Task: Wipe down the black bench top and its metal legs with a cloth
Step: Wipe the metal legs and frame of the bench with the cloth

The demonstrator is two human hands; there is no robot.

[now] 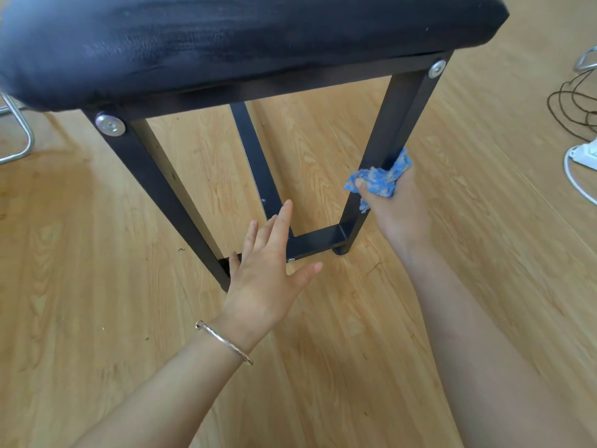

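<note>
The black padded bench top (226,40) fills the upper part of the head view. Under it stands a black metal leg frame with a left leg (161,195), a right leg (394,124) and a low crossbar (319,242). My right hand (397,208) grips a crumpled blue cloth (379,179) wrapped round the lower part of the right leg. My left hand (268,263) is spread flat with straight fingers in front of the crossbar, holding nothing; whether it touches the bar cannot be told. A silver bracelet sits on the left wrist.
Light wooden floor (97,286) lies all around. A chrome chair leg (19,137) stands at the far left. At the right edge are dark coiled cables (571,108) and a white power strip with its cord (581,156).
</note>
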